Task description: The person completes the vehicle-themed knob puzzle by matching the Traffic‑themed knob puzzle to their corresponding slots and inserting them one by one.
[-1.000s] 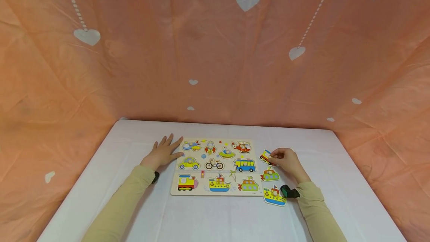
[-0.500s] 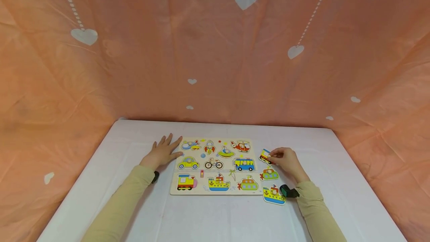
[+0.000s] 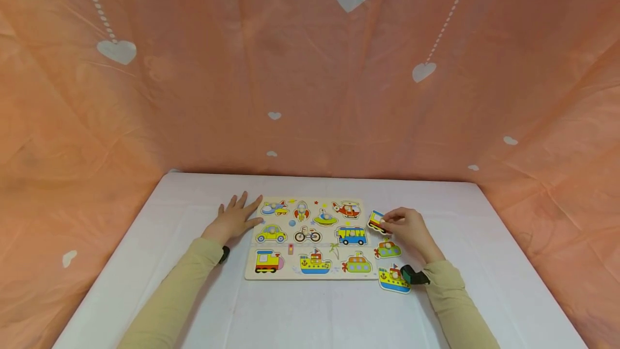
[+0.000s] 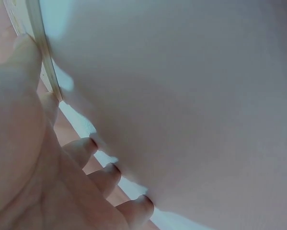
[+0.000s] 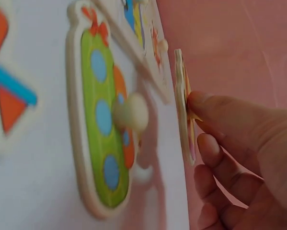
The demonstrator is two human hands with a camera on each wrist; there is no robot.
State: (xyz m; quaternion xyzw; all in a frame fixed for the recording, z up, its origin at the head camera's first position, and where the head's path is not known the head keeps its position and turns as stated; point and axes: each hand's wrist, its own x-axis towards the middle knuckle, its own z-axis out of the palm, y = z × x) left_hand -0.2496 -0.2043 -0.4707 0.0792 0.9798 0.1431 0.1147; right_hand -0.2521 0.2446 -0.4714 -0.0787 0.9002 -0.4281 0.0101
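Observation:
My right hand pinches a train puzzle piece just beyond the right edge of a wooden puzzle board. In the right wrist view the train piece is seen edge-on, raised off the table between thumb and fingers. Spread out flat, my left hand rests at the board's upper left edge, thumb and forefinger touching it. A submarine piece with a knob lies below the right hand. Nearer me lies a boat piece, partly covered by the wrist camera.
The board's lower row shows a train picture, a boat picture and a submarine picture without knobs. Knobbed pieces such as the bus and car sit in the upper rows. An orange curtain hangs behind the white table.
My right hand has lifted the train piece and moved it slightly left and away, toward the board. The left hand stays on the board's edge.

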